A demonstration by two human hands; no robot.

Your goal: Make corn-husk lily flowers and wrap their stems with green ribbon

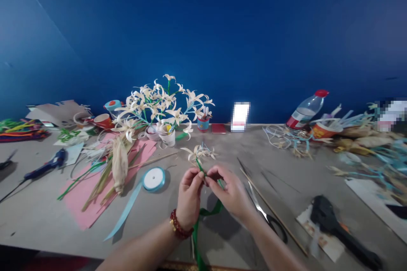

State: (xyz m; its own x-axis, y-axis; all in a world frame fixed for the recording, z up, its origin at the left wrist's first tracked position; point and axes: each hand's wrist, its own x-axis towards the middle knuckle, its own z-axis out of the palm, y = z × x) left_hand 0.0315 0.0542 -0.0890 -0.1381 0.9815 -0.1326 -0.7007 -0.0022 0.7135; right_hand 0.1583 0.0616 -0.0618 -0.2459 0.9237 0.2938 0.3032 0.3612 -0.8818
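Note:
My left hand (190,192), with a beaded bracelet at the wrist, pinches the green-wrapped stem (199,164) of a small cream flower (193,152) made of husk-like petals. Close against it, my right hand (227,190) has thumb and fingertips closed on a green ribbon (213,209) at the same stem. The ribbon loops below the hands and hangs toward the table's front edge. Where the fingertips meet, the stem is partly hidden. To the left lies a roll of light blue ribbon (154,179) with its loose end trailing forward.
Scissors (262,211) and a thin stick (273,211) lie right of my hands, with a black glue gun (337,224) beyond. Pink paper (78,197) bears dried husks at left. A blue glue gun (47,165) sits farther left. Behind stands a cream flower arrangement (162,108); a bottle (307,110) leans back right.

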